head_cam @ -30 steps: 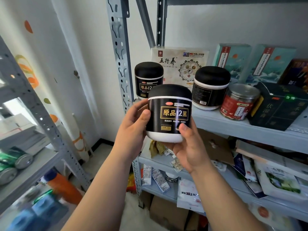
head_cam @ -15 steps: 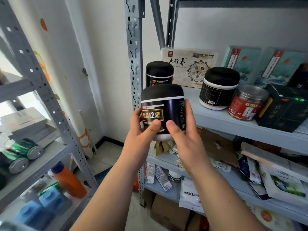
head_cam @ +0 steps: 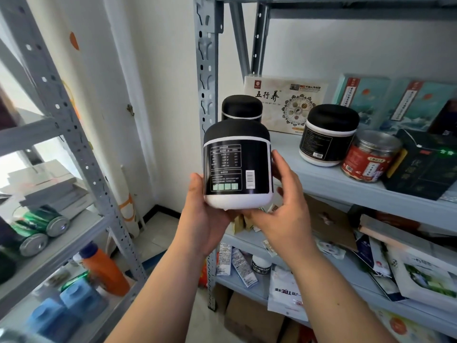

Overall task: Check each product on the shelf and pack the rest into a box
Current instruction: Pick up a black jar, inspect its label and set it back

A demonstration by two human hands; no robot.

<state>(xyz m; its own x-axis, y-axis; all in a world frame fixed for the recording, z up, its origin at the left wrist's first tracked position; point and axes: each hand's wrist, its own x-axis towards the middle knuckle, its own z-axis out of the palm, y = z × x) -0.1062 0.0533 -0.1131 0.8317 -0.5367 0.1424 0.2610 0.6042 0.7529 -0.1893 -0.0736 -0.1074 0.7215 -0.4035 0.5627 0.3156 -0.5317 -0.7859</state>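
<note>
Our left hand [head_cam: 205,219] and right hand [head_cam: 284,214] grip a smooth, round black-lidded plastic jar [head_cam: 237,167]. Its fine label print is unreadable.

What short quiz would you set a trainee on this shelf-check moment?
1. True or false: the held jar shows its barcode to the camera.
2. How many other black-lidded jars stand on the shelf behind it? A) one B) two C) four
3. Fill in: the left hand and right hand both grip the held jar near its ___ base.
Key: 1 true; 2 B, the left shelf jar and the right shelf jar; 3 white.
</note>
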